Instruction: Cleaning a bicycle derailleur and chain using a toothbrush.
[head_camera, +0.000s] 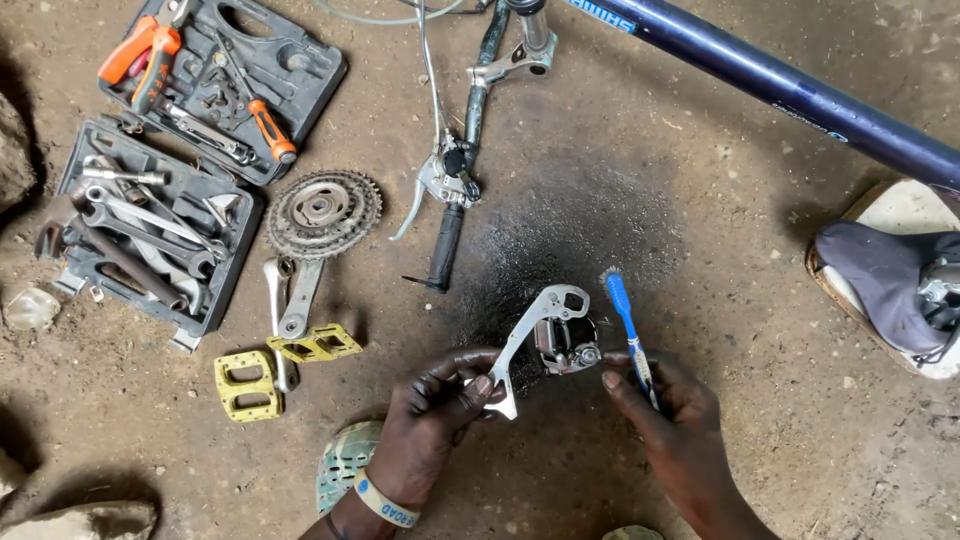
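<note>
My left hand (432, 412) pinches the lower end of a silver bicycle derailleur (548, 338), holding it tilted just above the dirt floor. A band circles that wrist. My right hand (672, 410) grips a blue-handled toothbrush (626, 330), its bristle head pointing away from me, just right of the derailleur. The right forefinger touches the derailleur's body. Under both lies a dark wet stain (580, 230) on the ground.
An open grey tool case (190, 140) with wrenches, pliers and a screwdriver lies far left. A chainring with crank arms (318, 215) and yellow pedals (270, 365) sits beside it. A handlebar with brake lever (445, 190), a blue frame tube (800, 95) and a saddle (885, 275) lie beyond.
</note>
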